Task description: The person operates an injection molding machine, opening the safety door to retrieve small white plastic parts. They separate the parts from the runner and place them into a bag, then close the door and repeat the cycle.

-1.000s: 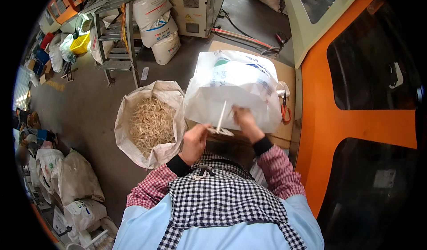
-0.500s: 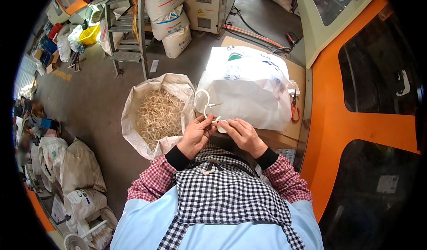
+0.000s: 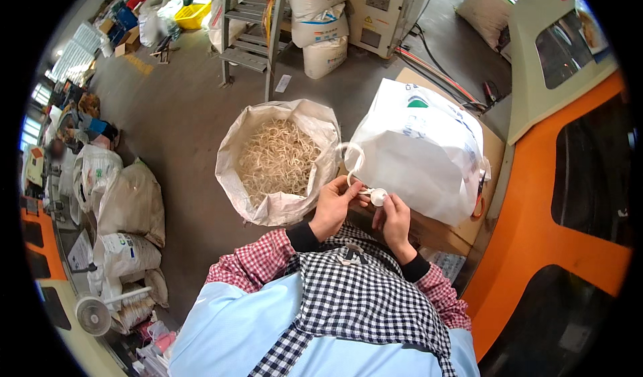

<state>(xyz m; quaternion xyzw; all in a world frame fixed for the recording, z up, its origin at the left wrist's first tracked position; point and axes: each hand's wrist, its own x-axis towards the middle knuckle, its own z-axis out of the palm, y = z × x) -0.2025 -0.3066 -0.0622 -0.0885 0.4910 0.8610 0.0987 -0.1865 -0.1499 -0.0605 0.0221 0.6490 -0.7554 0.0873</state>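
Observation:
My left hand [image 3: 333, 206] is closed in a pinch on a white plastic piece, whose curved strip [image 3: 360, 160] loops up beyond the fingertips. A round white disc [image 3: 378, 197] sits between my two hands, at the near end of that piece. My right hand [image 3: 395, 224] pinches the disc at its right edge with thumb and fingers. Just left of my hands stands an open white woven sack [image 3: 231, 197] full of thin, curly cream-coloured plastic bits [image 3: 278, 159]. A large white plastic bag [image 3: 418, 156] rests beyond my right hand on cardboard [image 3: 494, 150].
Scissors with orange handles [image 3: 479, 206] lie partly hidden beside the bag. An orange machine [image 3: 536, 243] closes off the right side. Ahead are a metal step ladder [image 3: 251, 58] and stacked white sacks [image 3: 325, 58]. More filled sacks [image 3: 137, 206] and a fan [image 3: 92, 315] stand at left.
The whole view has shifted, so the scene sits farther right. My right fingers have moved off the disc's face to its edge, and a thin pointed part of the white piece no longer shows.

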